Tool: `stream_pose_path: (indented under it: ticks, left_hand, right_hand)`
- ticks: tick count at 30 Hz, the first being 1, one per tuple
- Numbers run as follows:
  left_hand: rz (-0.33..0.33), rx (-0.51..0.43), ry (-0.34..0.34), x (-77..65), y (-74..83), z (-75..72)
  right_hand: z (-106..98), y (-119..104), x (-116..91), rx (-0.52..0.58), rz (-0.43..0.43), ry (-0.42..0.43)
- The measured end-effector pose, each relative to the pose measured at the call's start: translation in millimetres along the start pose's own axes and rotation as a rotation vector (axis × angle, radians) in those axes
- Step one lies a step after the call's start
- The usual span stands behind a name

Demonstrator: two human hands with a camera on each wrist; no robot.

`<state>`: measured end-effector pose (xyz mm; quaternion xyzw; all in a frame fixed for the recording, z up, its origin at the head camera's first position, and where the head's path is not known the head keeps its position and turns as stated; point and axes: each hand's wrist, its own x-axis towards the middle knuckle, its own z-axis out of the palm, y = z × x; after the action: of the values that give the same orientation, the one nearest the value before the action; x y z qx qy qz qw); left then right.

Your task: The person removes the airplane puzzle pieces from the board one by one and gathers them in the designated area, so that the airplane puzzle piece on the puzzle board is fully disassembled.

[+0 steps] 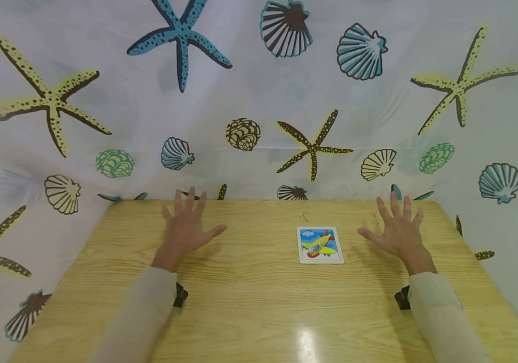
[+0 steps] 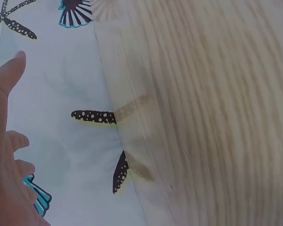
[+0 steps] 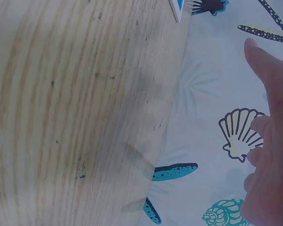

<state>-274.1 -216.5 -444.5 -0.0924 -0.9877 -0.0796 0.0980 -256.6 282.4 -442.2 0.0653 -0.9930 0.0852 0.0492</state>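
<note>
A small square picture puzzle with a white border (image 1: 320,245) lies flat on the wooden table, showing a yellow airplane with red parts on blue. My left hand (image 1: 185,229), fingers spread, is held over the left part of the table with nothing in it. To the right of the picture, my right hand (image 1: 398,232) is spread the same way, its thumb pointing toward the picture, and it is bare too. In the left wrist view the left hand (image 2: 7,141) shows at the left edge. A corner of the picture (image 3: 177,8) peeks in at the top of the right wrist view.
The wooden table (image 1: 250,302) runs back to a white cloth (image 1: 250,91) printed with starfish and shells, which hangs behind it and along both sides. Black wrist devices (image 1: 180,295) show below the beige sleeves (image 1: 143,307). Small dark marks dot the tabletop.
</note>
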Motion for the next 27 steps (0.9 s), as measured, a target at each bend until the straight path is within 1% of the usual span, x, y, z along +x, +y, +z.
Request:
stream_pose_path:
  ticks: [9,15,21,23,27]
  left_hand:
    - [0.047,-0.007,-0.063,8.8,21.6,1.0]
    - [0.076,-0.016,-0.091,12.6,39.7,4.6]
    - [0.12,-0.01,-0.143,15.2,58.6,7.7]
    - [0.14,-0.013,-0.148,16.3,64.6,9.0]
    - [0.175,0.018,-0.151,17.5,74.2,11.5]
  right_hand:
    - [0.9,-6.4,-1.4,0.015,-0.039,-0.001]
    - [-1.9,-12.3,-2.5,0.031,-0.056,-0.039]
    - [1.4,-14.8,-3.2,0.069,-0.072,-0.094]
    - [3.3,-16.0,-2.9,0.092,-0.075,-0.114]
    - [7.7,-20.6,-1.8,0.142,-0.086,-0.148]
